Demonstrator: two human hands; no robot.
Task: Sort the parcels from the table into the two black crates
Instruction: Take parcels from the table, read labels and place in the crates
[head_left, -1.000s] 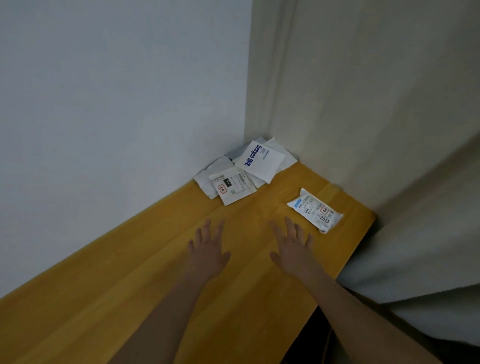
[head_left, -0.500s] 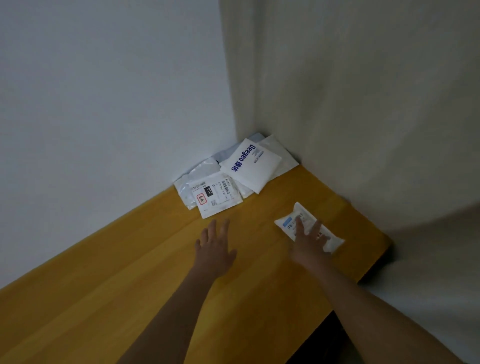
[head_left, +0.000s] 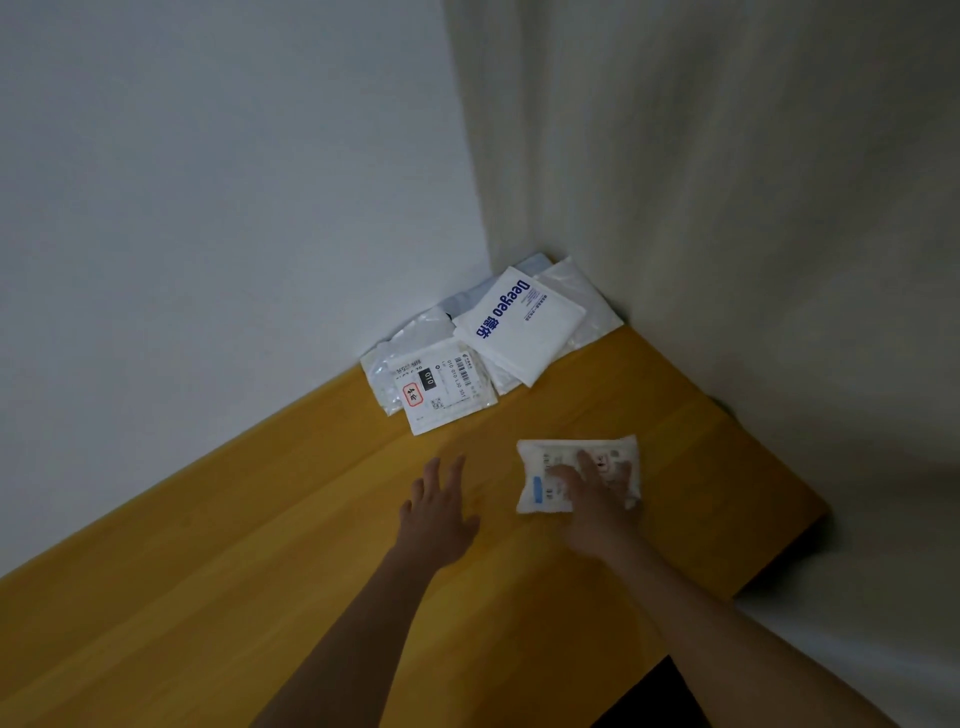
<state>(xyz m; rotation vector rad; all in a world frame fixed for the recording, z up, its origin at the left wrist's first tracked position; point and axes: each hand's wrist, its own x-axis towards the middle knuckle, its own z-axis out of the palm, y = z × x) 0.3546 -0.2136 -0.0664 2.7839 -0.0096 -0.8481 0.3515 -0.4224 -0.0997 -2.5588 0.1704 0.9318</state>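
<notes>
Table (head_left: 260, 597) corner | right hand (head_left: 592, 499) flat on parcel (head_left: 540, 467) | left hand (head_left: 436, 514) spread.

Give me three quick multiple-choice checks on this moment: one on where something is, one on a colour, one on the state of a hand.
1. Where does the pile of parcels lie?
A. In the far corner of the table, against the wall
B. At the near edge of the table
C. On the floor

2. What colour is the big lettering on the top parcel of the pile?
A. Red
B. Blue
C. Green

3. What is the right hand doing?
A. Hanging off the table edge
B. Curled into a fist away from any parcel
C. Resting with spread fingers on the lone small parcel

Answers:
1. A, as the pile sits where the wall and curtain meet.
2. B, as the print reads dark blue on white.
3. C, as the fingers lie flat over the parcel on the wooden table, while the left hand is beside it, fingers straight.
</notes>
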